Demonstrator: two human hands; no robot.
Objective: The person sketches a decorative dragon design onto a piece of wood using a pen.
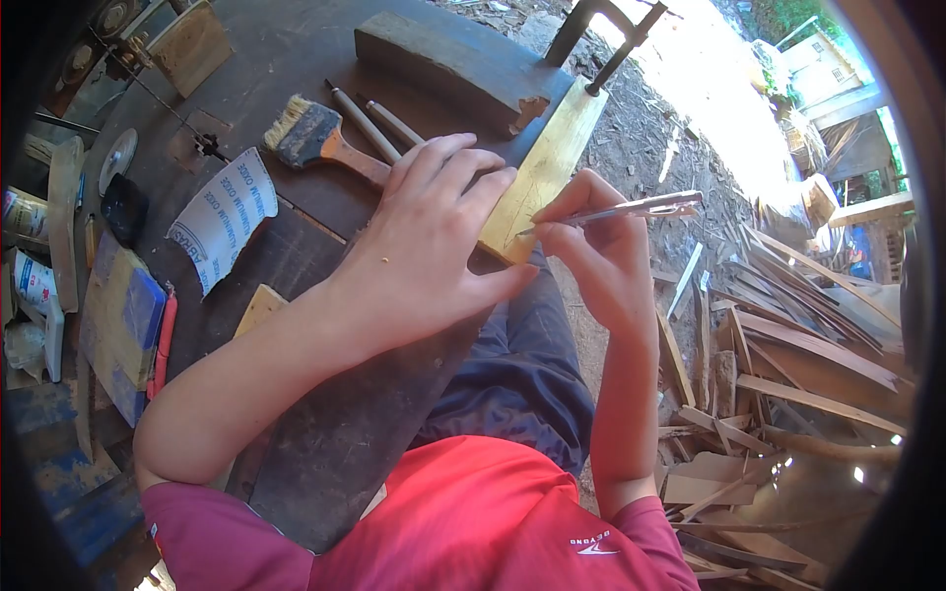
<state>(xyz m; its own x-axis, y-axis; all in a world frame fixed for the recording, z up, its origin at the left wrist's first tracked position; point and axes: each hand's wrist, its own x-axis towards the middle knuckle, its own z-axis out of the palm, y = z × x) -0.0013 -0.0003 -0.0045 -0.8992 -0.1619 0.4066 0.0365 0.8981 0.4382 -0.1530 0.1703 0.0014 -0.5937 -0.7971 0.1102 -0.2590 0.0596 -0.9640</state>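
Observation:
A pale wooden board (552, 158) lies along the bench edge, with fine curved lines drawn on its top near the close end. My right hand (606, 261) pinches a slim silvery pen (641, 207), its tip touching or just above those lines. Flat across the bench, my left hand (434, 222) has its fingers stretched out towards the board's left side, and its thumb lies by the near end. Just beyond the left fingers are a paintbrush (325, 143) with an orange-brown handle and two slim pencil-like tools (363, 123), partly covered by the hand.
A dark clamp (621, 44) stands at the board's far end, beside a thick dark timber block (443, 64). On the bench's left lie a torn sandpaper sheet (227, 217), a red stick-like item (164, 340) and a blue-edged block (123, 325). Scrap wood (788, 364) litters the ground at right.

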